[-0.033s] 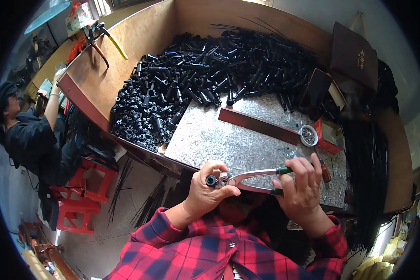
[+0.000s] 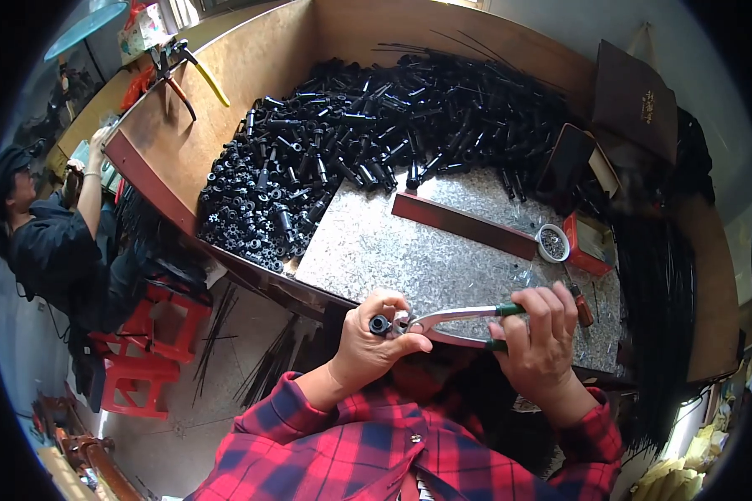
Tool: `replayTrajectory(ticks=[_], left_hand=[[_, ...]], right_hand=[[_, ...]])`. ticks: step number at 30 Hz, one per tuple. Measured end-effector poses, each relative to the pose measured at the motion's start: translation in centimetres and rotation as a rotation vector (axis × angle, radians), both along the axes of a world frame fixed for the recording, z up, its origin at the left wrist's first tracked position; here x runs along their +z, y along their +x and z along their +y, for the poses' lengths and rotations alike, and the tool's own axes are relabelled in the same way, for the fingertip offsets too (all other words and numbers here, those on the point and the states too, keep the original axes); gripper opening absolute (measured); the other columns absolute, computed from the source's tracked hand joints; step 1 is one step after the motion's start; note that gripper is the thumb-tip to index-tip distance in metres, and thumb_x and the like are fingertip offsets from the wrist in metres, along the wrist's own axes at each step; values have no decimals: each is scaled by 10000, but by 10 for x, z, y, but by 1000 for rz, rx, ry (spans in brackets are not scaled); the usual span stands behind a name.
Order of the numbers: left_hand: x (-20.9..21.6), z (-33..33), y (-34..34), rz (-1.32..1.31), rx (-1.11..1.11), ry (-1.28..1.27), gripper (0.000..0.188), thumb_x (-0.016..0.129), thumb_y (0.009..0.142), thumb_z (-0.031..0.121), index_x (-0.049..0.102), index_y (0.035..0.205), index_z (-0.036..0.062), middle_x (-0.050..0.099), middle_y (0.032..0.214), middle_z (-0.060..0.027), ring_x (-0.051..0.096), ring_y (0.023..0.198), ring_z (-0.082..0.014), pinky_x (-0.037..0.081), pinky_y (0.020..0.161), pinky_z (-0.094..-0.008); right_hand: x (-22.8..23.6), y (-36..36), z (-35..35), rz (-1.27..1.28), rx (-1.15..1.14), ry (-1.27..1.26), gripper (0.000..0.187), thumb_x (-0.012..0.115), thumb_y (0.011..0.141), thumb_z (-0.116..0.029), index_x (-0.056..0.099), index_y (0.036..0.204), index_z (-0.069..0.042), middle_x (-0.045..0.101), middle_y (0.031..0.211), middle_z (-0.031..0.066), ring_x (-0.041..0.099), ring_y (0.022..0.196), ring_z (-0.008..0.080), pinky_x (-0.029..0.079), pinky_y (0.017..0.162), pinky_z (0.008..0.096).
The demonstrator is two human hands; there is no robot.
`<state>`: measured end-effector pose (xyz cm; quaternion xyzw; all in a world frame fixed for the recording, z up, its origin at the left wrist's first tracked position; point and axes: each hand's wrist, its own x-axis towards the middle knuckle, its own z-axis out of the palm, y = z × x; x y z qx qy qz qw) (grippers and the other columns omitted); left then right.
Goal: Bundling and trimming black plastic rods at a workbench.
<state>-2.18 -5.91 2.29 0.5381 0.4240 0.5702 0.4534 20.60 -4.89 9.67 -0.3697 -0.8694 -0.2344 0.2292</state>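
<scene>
Held in front of me, my left hand has its fingers wrapped round a short black tubular part whose hollow round end faces up. Silver long-handled pliers with green grips are in my right hand, its fingers over the upper grip and the lower grip against the palm. The handles stand apart. The pliers' jaws meet the part between my left thumb and forefinger; what exactly they bite on is too small to tell.
A large heap of black tubular parts fills the back of the walled bench. On its metal top lie a long dark red bar, a white cup of small bits and a red box. Another person works at the left.
My right forefinger, raised before, is now curled in toward the upper grip. The left hand and the black part stay in place.
</scene>
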Motion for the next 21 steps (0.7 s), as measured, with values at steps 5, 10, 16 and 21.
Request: replayTrajectory(ticks=[5, 10, 16, 21], left_hand=[[-4, 1, -7, 78, -29, 34, 505, 885, 603, 300, 576, 911, 47, 575, 788, 26, 511, 709, -32, 425, 624, -198], [1, 3, -18, 94, -169, 96, 697, 806, 476, 560, 614, 880, 25, 573, 771, 6, 521, 693, -60, 420, 615, -207], [1, 7, -24, 117, -433, 80, 664, 780, 494, 589, 641, 791, 12, 616, 708, -44, 591, 623, -118, 442, 550, -240], [3, 14, -27, 200, -342, 78, 558, 821, 540, 512, 629, 735, 26, 600, 657, -37, 575, 596, -111, 434, 540, -245]], right_hand=[[-2, 6, -8, -43, 64, -73, 249, 695, 768, -204, 495, 746, -58, 537, 931, 114, 544, 826, 279, 440, 744, 415], [-15, 11, -15, 155, 205, -600, 282, 710, 765, -216, 507, 858, -43, 596, 814, 126, 610, 714, 296, 486, 602, 335], [-30, 19, -24, 746, 208, -2530, 332, 687, 837, -186, 485, 1034, -12, 623, 694, 56, 618, 591, 120, 478, 509, 246], [-6, 1, -31, 502, 69, -1694, 491, 760, 755, -151, 470, 1121, 1, 591, 899, 115, 606, 832, 217, 484, 705, 327]])
